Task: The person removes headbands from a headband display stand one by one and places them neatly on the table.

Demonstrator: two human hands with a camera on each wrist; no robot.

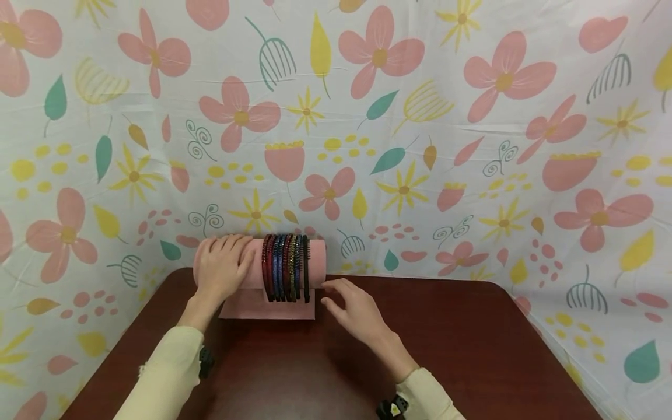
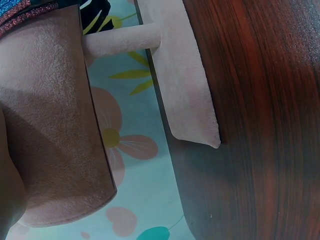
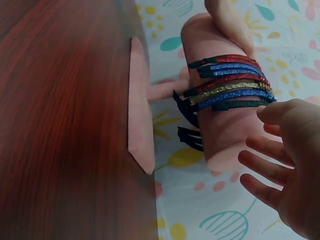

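Observation:
A pink plush headband stand (image 1: pixel 317 265) has a thick horizontal roll on a post, with a flat base (image 1: pixel 244 310) on the tabletop. Several glittery headbands (image 1: pixel 283 268) in red, blue, gold and black sit side by side round the roll, their ends hanging below it. My left hand (image 1: pixel 223 268) grips the roll's left end from above, fingers bent over the top. My right hand (image 1: pixel 359 309) is just off the roll's right end, fingers loosely bent and holding nothing. In the right wrist view, its thumb is close to the dark outermost headband (image 3: pixel 240 104); contact cannot be told.
The stand is near the back edge of a dark red-brown wooden table (image 1: pixel 451 344). Behind it hangs a white cloth (image 1: pixel 336 128) printed with pink flowers and yellow and teal leaves. Dark straps are on both wrists, by the pale sleeves (image 1: pixel 168 361).

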